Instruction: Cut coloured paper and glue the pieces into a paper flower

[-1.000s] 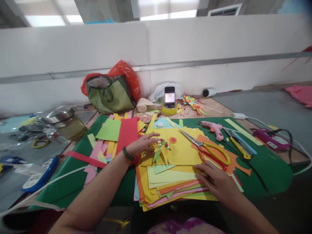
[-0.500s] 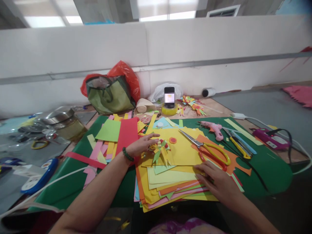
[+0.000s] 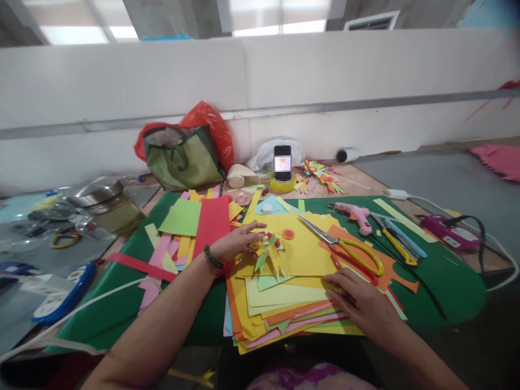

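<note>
1) Fingers of the left hand (image 3: 234,243) are curving loosely over the upper left of a paper flower (image 3: 268,255); whether they are gripping it, one cannot tell
2) Right hand (image 3: 358,298) is resting half-curled on the paper stack (image 3: 290,298), just beside the scissors (image 3: 332,239); any hold is hiding from view
3) Paper flower is lying on a yellow sheet (image 3: 306,262), an orange disc (image 3: 288,234) sitting nearby
4) Pink glue gun (image 3: 357,214) and yellow cutter (image 3: 400,247) are lying farther right; phone (image 3: 283,162) is standing behind
</note>
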